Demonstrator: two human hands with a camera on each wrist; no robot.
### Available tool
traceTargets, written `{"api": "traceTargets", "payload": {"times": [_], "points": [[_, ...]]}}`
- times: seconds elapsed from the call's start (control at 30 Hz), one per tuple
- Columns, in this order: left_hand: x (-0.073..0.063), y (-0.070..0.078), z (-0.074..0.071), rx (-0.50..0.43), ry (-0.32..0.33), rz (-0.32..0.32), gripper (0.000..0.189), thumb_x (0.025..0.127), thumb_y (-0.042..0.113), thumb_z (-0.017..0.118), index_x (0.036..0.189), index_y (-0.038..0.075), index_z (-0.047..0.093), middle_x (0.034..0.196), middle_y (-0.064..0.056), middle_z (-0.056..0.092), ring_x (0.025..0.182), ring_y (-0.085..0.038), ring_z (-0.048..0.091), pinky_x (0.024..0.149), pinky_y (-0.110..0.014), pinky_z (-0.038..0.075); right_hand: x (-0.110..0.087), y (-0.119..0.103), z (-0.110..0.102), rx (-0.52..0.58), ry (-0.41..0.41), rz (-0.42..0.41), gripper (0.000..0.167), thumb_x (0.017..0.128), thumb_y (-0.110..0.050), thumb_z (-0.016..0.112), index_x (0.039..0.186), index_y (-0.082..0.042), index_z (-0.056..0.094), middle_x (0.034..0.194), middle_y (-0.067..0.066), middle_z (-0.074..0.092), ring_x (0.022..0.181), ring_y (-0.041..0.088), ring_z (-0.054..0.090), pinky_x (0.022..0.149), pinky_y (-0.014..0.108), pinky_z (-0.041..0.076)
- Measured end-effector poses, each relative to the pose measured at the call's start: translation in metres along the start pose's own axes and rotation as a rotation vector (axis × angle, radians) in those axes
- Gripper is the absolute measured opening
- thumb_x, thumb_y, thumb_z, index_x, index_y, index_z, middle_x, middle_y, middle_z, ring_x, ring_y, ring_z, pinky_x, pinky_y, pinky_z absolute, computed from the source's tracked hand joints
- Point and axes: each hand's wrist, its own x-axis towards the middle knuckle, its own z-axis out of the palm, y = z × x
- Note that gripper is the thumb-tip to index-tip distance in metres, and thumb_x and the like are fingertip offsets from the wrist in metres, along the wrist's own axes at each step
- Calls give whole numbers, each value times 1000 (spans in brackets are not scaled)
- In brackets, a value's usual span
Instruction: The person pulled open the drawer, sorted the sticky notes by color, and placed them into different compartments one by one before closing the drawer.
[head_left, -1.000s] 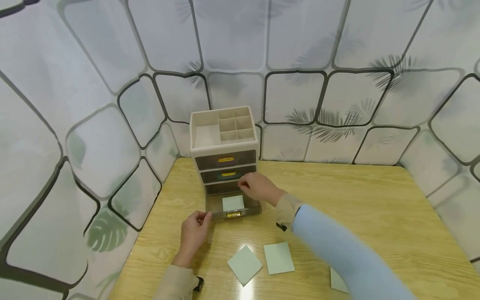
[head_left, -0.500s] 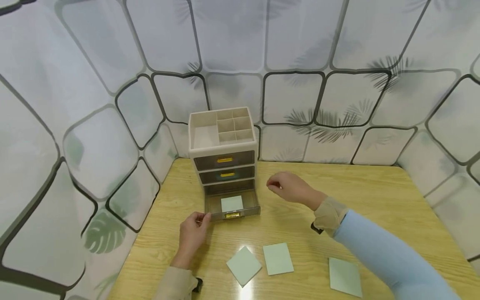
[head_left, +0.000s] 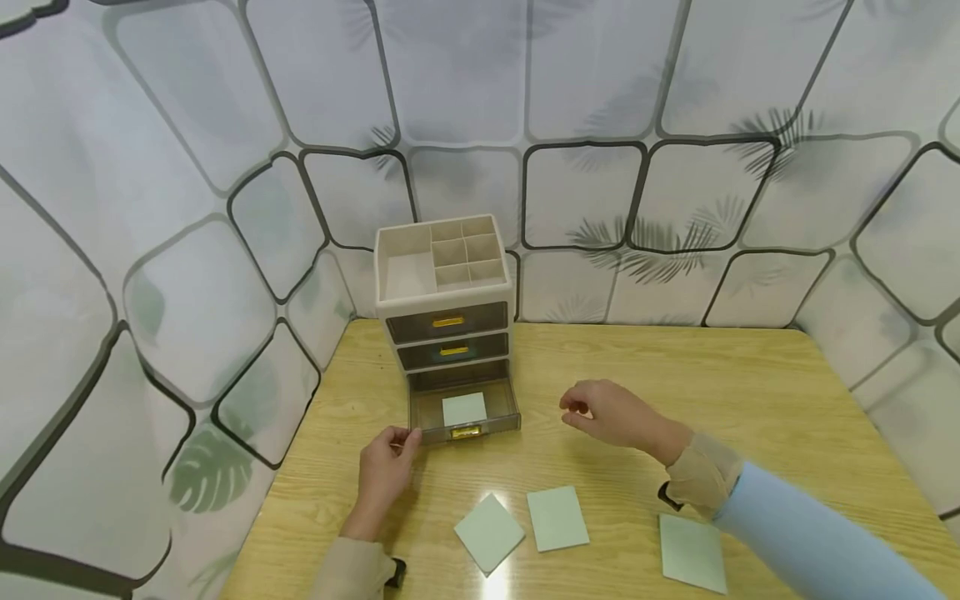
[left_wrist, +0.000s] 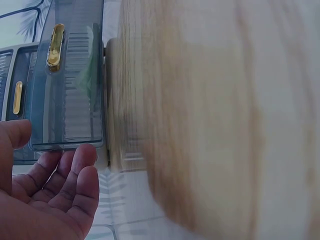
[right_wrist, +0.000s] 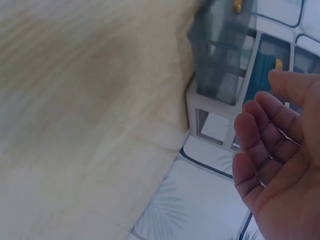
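A small cream drawer unit (head_left: 444,293) stands at the back left of the table, its bottom drawer (head_left: 491,423) pulled out. Inside that smoky see-through drawer lies a pale green square of paper (head_left: 465,408). My left hand (head_left: 385,471) is at the drawer's front left corner. In the left wrist view its relaxed fingers (left_wrist: 82,175) are right at the drawer's side edge, the thumb apart from them. Over the table to the drawer's right hovers my right hand (head_left: 618,417), fingers loosely bent and holding nothing; the right wrist view shows its bare palm (right_wrist: 292,192).
Two pale green paper squares, one turned like a diamond (head_left: 490,534) and one nearly straight (head_left: 558,518), lie in front of the unit. Another green square (head_left: 692,553) lies near my right sleeve (head_left: 817,533). Patterned cloth walls (head_left: 585,200) enclose the table.
My right hand has moved from over the bottom drawer out to the right and a little towards me. This uncovers the right-hand paper square. My left hand stays at the drawer corner.
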Motion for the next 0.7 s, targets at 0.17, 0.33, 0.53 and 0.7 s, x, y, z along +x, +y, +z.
{"api": "traceTargets", "payload": {"times": [0.17,0.33,0.53,0.7], "points": [[-1,1,-1,3,-6,5,31,108,30,66,107,1,73,96,-13,77,86,-22,70,72,-34,56,-16,-9,14,-10,-48,13,30,99,-22,78,119,-1,74,105,9,75,90,18,69,78,34,59],[-3,2,-1,-6,-1,10,31,108,30,66,107,0,73,97,-14,77,86,-22,70,73,-35,57,-29,-15,30,11,-82,-10,37,97,-28,80,121,-1,74,114,11,74,100,26,72,84,38,61],[-2,1,1,-11,10,12,29,107,28,66,107,0,73,95,-13,77,85,-20,69,73,-33,56,-39,-19,45,19,-143,14,46,91,-34,86,123,-3,73,117,8,73,105,26,71,87,38,61],[-1,-1,1,-13,10,18,28,108,27,66,107,0,73,95,-13,77,84,-20,69,73,-32,55,-47,-22,58,9,-183,39,52,88,-37,89,125,-4,72,116,6,71,105,23,69,88,38,61]]}}
